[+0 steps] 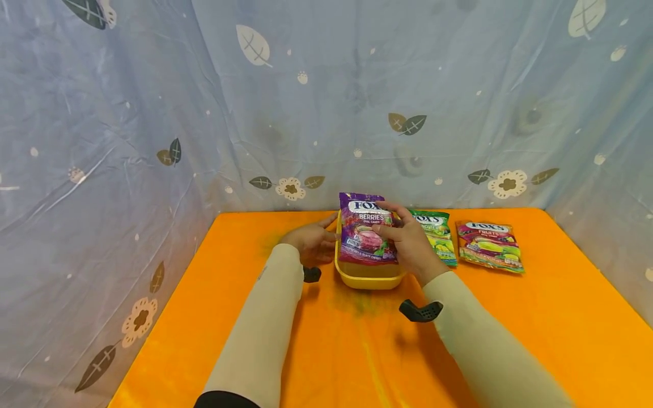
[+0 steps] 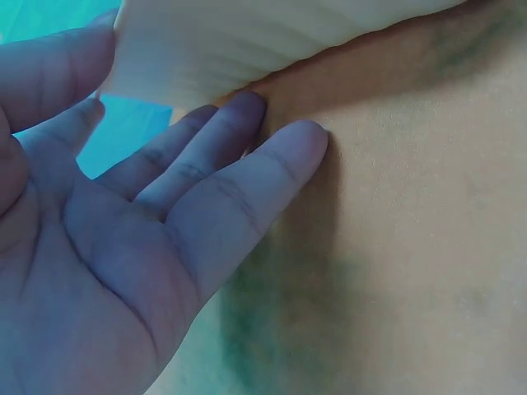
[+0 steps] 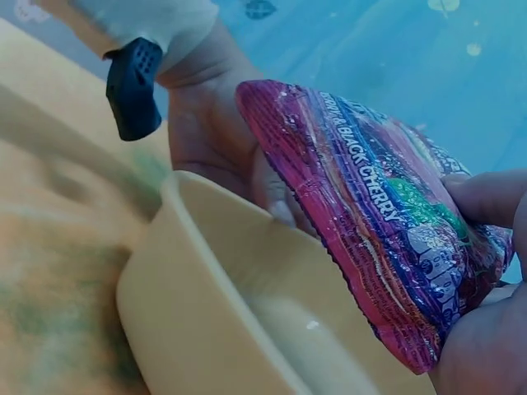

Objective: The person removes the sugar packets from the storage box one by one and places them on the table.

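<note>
My right hand (image 1: 410,243) grips a purple candy bag (image 1: 363,235) marked Fox's Berries by its right side, the thumb across its front. The bag is tilted over a yellow plastic tub (image 1: 369,283), whose interior it partly hides. In the right wrist view, the bag's lower edge hangs above the tub's opening. At the tub's left side, my left hand (image 1: 313,243) has its fingers extended, with fingertips right at the wall and rim. The left wrist view shows the palm turned up and the ribbed tub wall (image 2: 247,49) beside the fingers.
To the right of the tub lie a green Fox's bag (image 1: 440,241), partly covered by my right hand, and a red Fox's Fruits bag (image 1: 490,245). An orange cloth (image 1: 347,351) covers the table. Patterned curtains (image 1: 326,102) enclose the back and sides.
</note>
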A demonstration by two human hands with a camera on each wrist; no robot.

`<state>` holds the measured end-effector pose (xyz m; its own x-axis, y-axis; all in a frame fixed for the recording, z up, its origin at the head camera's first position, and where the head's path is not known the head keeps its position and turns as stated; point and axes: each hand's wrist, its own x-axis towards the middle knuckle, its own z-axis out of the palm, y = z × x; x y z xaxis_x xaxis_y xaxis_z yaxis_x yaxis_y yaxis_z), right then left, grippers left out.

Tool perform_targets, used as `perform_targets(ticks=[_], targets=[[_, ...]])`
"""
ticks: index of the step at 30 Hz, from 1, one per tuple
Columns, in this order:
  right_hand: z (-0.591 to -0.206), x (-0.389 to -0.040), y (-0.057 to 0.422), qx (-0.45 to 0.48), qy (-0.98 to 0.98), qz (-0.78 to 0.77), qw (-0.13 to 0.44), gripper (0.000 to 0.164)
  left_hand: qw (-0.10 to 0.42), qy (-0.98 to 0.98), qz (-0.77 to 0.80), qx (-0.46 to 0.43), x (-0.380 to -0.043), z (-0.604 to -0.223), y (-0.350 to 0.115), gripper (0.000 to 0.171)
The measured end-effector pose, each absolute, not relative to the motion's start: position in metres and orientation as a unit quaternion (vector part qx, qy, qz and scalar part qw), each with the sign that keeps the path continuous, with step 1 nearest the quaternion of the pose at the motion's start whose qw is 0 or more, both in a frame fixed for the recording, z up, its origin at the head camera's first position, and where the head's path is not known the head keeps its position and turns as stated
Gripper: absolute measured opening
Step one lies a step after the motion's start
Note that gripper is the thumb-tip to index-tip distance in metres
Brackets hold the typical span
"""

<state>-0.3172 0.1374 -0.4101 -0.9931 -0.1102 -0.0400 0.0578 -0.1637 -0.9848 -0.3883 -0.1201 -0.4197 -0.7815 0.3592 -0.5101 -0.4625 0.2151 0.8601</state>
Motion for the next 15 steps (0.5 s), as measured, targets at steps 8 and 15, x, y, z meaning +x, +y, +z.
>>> perform_targets(ticks=[8,15], targets=[[-0.393,-0.303,0.166,-0.024,0.668,-0.742,0.061,0.062,0.336,0.716,0.611,-0.021,-0.391,-0.422,-0.121,0.083],[-0.389,-0.29,0.2,-0.01,0.661,-0.748,0.049,0.064,0.337,0.699,0.63,0.0,-0.392,-0.425,-0.124,0.083]])
